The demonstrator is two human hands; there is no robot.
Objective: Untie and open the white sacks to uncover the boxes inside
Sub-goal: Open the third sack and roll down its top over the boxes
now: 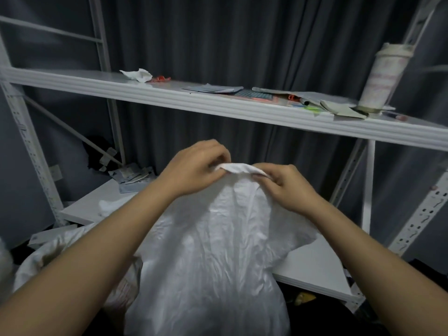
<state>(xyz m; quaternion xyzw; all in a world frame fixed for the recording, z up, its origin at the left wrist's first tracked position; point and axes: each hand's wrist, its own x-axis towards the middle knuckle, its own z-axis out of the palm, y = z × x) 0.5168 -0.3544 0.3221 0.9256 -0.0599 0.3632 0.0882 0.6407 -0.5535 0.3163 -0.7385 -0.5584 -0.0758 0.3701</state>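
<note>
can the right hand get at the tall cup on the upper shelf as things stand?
Probably not right away: the right hand is pinching the top of the white sack. Once it lets go, nothing seems to block the way up to the tall cup.

Crinkled white sack (213, 251) stands upright, its gathered top bunched.

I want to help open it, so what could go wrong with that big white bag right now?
Both hands, left and right, pinch the twisted top of the white sack, so a hard tug might tighten the knot or rip the thin fabric. The sack stands tall against the lower shelf and could tip when it opens. A jerk upward might bump the upper shelf and topple the cup near its edge.
</note>
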